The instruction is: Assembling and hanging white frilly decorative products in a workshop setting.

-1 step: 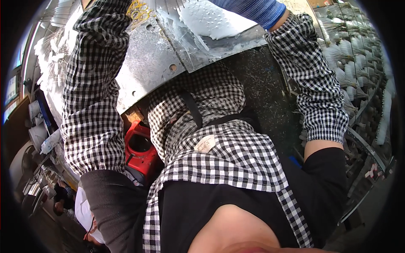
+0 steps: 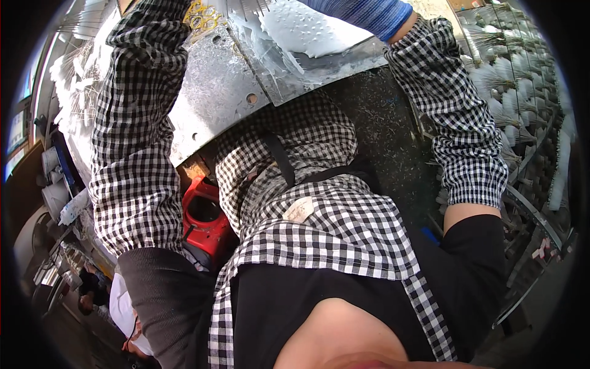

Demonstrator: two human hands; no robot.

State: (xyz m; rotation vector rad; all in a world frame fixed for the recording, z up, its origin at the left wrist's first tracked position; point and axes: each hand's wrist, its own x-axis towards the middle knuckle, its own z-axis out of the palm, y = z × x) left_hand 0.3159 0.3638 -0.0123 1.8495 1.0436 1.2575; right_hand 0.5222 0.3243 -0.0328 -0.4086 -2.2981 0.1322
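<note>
Grey metal plate (image 2: 215,98) with round holes spans the top of the view, above the checked apron (image 2: 332,215). On its upper right lies a white dimpled sheet (image 2: 301,27), where the blue-gloved right hand (image 2: 369,12) reaches; its fingers run out of view, so their state cannot be told. The left hand is cut off above the plate. A red container (image 2: 206,215) sits below the plate's lower left.

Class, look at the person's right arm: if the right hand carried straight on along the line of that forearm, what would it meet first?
Probably the white dimpled sheet on the grey metal plate. The gloved right hand already reaches over it, though the frame cuts the fingers off.
</note>
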